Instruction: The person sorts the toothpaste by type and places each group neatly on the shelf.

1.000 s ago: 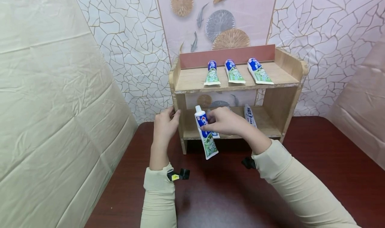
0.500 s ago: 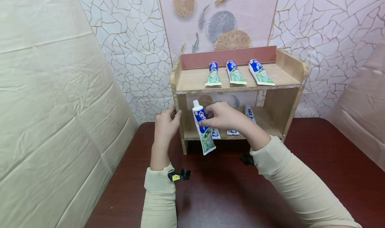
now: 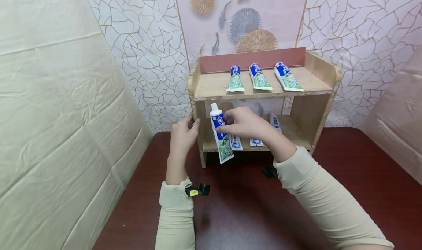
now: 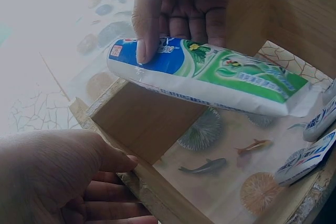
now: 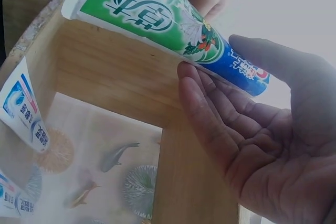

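My right hand pinches a blue, green and white toothpaste tube between thumb and fingers. The tube tilts, white cap up and flat end down, in front of the lower level of the wooden shelf. In the left wrist view the thumb presses the tube's blue part. My left hand holds the shelf's left side panel, thumb on its edge and fingers on the outer side. Behind the held tube, a white-and-blue toothpaste tube lies on the lower level, partly hidden.
On the top level lie a left green-and-blue tube, a middle one and a right one. Farther right on the lower level are a partly covered tube and another tube. The shelf stands on a dark red table.
My right hand has raised the toothpaste tube and shifted it slightly left. More of the lower-level tubes shows behind it. The left hand keeps its place on the side panel.
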Demonstrator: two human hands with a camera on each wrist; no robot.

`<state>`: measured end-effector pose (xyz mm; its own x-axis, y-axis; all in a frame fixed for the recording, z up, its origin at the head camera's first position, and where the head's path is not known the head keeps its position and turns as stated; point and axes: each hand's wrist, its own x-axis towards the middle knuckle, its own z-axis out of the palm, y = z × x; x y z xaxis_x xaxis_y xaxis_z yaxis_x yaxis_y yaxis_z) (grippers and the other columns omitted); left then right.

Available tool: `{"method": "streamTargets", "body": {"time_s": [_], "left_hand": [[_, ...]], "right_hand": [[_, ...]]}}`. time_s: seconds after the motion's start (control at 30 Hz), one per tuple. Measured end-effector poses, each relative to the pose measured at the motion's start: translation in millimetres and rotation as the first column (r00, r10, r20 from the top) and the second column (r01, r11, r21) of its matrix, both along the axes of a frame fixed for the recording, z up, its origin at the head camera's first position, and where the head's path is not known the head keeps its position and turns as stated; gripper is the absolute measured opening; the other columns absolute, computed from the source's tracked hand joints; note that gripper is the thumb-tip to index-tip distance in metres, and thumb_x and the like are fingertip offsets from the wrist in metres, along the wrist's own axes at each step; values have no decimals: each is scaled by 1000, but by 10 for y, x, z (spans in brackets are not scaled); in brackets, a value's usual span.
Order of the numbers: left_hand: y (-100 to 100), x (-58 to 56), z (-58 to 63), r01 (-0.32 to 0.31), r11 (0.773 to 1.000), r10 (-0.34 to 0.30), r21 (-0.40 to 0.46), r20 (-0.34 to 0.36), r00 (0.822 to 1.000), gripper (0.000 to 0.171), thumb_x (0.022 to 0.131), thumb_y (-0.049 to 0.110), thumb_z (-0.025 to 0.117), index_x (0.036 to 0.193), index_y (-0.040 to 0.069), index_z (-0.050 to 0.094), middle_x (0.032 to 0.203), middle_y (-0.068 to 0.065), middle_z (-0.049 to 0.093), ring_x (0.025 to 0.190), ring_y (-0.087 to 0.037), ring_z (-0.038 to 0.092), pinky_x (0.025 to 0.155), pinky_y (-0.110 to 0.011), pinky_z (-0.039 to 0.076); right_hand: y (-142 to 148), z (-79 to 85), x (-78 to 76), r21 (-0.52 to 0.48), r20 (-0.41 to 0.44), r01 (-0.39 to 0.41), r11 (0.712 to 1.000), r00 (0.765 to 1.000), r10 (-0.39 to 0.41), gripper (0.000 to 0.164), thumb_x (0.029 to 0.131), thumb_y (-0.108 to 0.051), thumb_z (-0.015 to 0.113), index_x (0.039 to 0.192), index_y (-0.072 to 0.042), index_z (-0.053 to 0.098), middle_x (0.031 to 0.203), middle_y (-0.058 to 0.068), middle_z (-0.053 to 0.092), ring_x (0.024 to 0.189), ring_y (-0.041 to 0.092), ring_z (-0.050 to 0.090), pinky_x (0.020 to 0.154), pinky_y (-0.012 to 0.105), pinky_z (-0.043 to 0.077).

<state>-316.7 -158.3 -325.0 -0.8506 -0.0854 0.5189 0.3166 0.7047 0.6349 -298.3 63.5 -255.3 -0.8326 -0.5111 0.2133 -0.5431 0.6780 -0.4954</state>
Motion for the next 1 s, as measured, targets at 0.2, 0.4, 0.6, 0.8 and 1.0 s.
{"method": "streamTargets", "body": {"time_s": [0.2, 0.4, 0.6, 0.8, 1.0], "left_hand": [[0, -1, 21, 4, 1000, -4, 1, -2, 1000, 37, 100, 32, 62, 126, 6, 70, 113, -12, 74, 107, -27, 70, 92, -42, 57], [-3, -8, 31, 4, 1000, -4, -2, -4, 1000, 37, 100, 32, 62, 126, 6, 70, 113, -11, 74, 109, -26, 69, 92, -42, 56], [0, -9, 31, 1, 1000, -1, -5, -5, 1000, 37, 100, 32, 62, 126, 6, 70, 113, -12, 74, 107, -26, 70, 91, -41, 57], [4, 1, 14, 2, 1000, -2, -2, 8, 1000, 38, 101, 32, 61, 126, 6, 70, 113, -12, 74, 105, -26, 71, 88, -40, 58], [6, -2, -5, 8, 1000, -8, -2, 3, 1000, 36, 101, 33, 61, 124, 7, 70, 112, -11, 74, 103, -25, 71, 88, -40, 59]], "right_hand": [[1, 80, 10, -13, -5, 25, 1000, 1000, -25, 36, 90, -37, 75, 106, -5, 72, 92, 5, 73, 77, 16, 68, 69, 33, 58], [13, 150, 10, -4, -33, 31, 1000, 999, -31, 38, 90, -39, 75, 108, -5, 72, 98, 7, 74, 85, 19, 68, 76, 37, 58], [-3, 216, -3, -17, -47, 43, 999, 998, -43, 39, 91, -38, 74, 110, -5, 72, 100, 8, 74, 88, 20, 69, 79, 38, 58], [-53, 288, -33, -64, -51, 37, 997, 998, -40, 33, 92, -36, 73, 105, -6, 72, 89, 5, 72, 74, 19, 66, 65, 33, 56], [-98, 401, -104, -95, -52, 65, 993, 996, -70, 35, 93, -39, 71, 104, -6, 72, 87, 7, 73, 73, 20, 66, 64, 33, 57]]}}
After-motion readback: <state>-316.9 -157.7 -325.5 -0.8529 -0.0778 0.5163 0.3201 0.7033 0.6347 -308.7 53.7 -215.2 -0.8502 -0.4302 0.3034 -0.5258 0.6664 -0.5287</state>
